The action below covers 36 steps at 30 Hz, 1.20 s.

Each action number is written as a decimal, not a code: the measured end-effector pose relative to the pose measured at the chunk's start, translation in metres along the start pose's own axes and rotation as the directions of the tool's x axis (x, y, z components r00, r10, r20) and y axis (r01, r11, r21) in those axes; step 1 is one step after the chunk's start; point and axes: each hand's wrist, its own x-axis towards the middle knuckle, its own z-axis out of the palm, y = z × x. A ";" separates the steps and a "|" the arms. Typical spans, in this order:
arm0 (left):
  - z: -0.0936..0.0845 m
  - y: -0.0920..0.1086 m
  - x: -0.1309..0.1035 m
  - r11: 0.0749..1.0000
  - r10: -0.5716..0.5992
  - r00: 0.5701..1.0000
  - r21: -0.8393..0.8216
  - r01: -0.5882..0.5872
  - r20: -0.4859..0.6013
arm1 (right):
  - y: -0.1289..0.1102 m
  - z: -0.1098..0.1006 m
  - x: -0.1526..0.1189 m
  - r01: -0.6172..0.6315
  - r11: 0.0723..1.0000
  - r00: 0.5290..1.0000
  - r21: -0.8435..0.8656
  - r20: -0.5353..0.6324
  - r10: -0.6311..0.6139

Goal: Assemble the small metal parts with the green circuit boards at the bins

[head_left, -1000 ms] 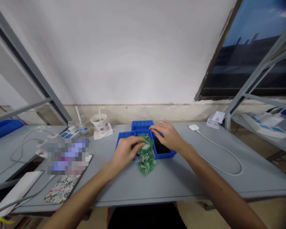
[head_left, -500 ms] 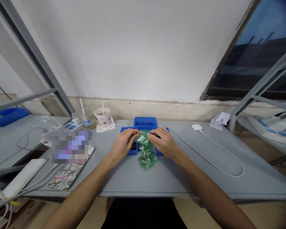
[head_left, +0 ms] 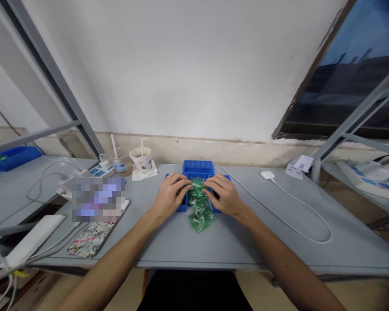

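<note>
A green plastic bag (head_left: pixel 201 216) with many small shiny parts in it lies on the desk between my hands. My left hand (head_left: pixel 171 192) pinches the bag's upper left edge between thumb and fingers. On the other side, my right hand (head_left: pixel 225 194) has its fingers closed on the upper right edge. Under my left hand sits a blue bin (head_left: pixel 181 208), mostly covered by the hand. A second blue bin (head_left: pixel 216 209) is partly hidden by my right hand. Behind the bag stands a third blue bin (head_left: pixel 197 166).
To the left are a paper cup (head_left: pixel 141 160) with a straw, a plastic cup (head_left: pixel 119 165), a power strip (head_left: pixel 99 171) and a patterned flat case (head_left: pixel 89 239). A white cable (head_left: pixel 298 231) loops across the right side of the desk (head_left: pixel 272 255).
Both hands have stayed at the bag, shifting only slightly; its upper part now looks narrower between the fingers. The whole view has moved a little.
</note>
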 end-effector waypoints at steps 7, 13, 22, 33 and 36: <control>-0.001 0.002 0.000 0.998 0.052 0.997 -0.023 -0.050 0.060 | -0.006 0.003 -0.001 -0.037 0.997 0.999 0.066 0.007 0.036; 0.002 0.007 -0.001 0.997 0.072 0.992 -0.022 -0.070 0.108 | -0.010 0.002 0.003 -0.007 0.997 0.999 0.079 0.055 0.003; 0.001 0.013 0.000 0.996 0.094 0.986 -0.021 -0.091 0.140 | -0.019 0.005 0.005 0.030 0.997 0.998 0.074 0.055 -0.034; -0.001 0.008 -0.002 0.991 0.099 0.978 -0.110 -0.079 0.183 | -0.017 -0.001 0.006 0.011 0.997 0.999 0.077 0.044 -0.014; -0.001 0.011 -0.002 0.990 0.092 0.983 -0.123 -0.073 0.158 | -0.016 -0.001 0.006 0.013 0.997 0.998 0.077 0.055 -0.018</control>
